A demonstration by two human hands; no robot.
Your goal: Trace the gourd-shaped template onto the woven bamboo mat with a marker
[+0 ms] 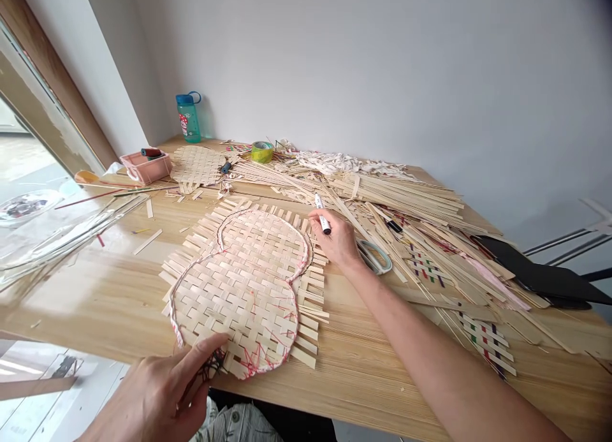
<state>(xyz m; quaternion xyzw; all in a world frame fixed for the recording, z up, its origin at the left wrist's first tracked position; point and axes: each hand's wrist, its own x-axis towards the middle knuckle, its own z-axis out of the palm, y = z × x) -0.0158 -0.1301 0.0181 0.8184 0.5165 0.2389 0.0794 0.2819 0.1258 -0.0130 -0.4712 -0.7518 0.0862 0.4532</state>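
Note:
A woven bamboo-strip mat [248, 276] lies on the table in front of me, loose strip ends sticking out around much of its edge. A white and pink cord runs over it in a gourd-shaped outline, with red thread stitches near the bottom. My left hand [165, 381] grips the mat's near edge, index finger on top and thumb below; dark threads show beside the fingertip. My right hand [338, 238] holds a white marker pen [322, 213] with a black end, over the mat's upper right edge.
Bamboo strips [396, 196] are heaped behind and to the right. Farther back are a yellow-green tape roll [262, 152], a pink basket [146, 168], a second woven piece [198, 168] and a teal bottle [190, 120]. A looped grey-green handle [375, 257] lies beside my right wrist.

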